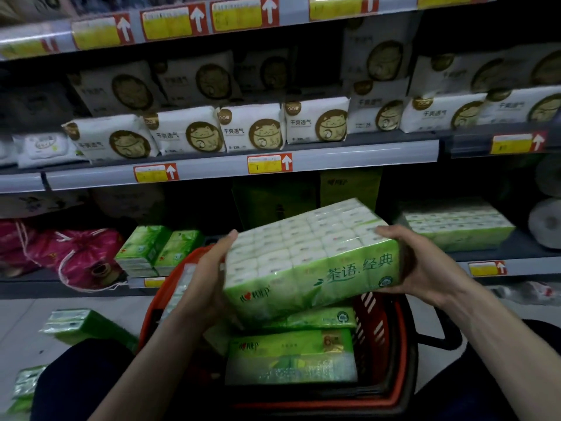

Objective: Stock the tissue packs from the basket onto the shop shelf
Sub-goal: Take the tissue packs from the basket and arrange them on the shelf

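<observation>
A large green and white tissue pack [309, 259] is held tilted above the red basket [379, 329]. My left hand [209, 281] grips its left end and my right hand [425, 262] grips its right end, thumb on top. More green tissue packs [291, 354] lie stacked inside the basket below. The bottom shelf [516, 265] behind carries a matching flat pack [458, 226] at the right and two smaller green packs [158, 247] at the left, with a dark gap between them.
Pink drawstring bags [76, 256] sit at the shelf's far left, paper rolls [546, 223] at the far right. White cat-print packs [252, 129] fill the shelf above. Loose green packs [82, 326] lie on the floor at the left. My knees flank the basket.
</observation>
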Demonstrator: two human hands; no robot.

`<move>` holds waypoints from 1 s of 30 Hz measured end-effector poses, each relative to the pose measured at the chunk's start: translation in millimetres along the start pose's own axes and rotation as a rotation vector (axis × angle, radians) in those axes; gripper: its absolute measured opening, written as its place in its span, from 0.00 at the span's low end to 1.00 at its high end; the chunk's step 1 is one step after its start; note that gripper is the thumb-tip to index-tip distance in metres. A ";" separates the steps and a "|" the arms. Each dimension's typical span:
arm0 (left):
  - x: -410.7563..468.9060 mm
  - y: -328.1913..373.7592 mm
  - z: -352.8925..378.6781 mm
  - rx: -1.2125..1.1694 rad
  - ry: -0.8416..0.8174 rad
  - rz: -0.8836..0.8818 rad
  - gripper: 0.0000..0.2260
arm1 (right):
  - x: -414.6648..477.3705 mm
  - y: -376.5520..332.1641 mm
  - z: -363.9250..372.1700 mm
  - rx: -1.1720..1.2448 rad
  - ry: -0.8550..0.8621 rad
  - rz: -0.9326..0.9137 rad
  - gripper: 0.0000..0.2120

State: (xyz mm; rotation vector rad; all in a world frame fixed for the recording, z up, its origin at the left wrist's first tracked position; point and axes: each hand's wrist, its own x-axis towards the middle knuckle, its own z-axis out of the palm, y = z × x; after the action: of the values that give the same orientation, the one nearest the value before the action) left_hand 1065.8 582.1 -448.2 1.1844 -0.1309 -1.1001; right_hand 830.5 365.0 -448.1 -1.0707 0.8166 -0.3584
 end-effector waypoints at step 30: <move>216.4 -135.3 305.8 0.417 -0.249 -0.019 0.42 | 74.5 -23.5 -184.5 0.747 0.539 0.161 0.23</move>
State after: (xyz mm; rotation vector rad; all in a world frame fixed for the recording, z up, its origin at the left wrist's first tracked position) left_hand 908.9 222.7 -517.5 1.4122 -0.5653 -1.2722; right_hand 746.2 191.2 -500.8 -0.1987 1.1115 -0.7602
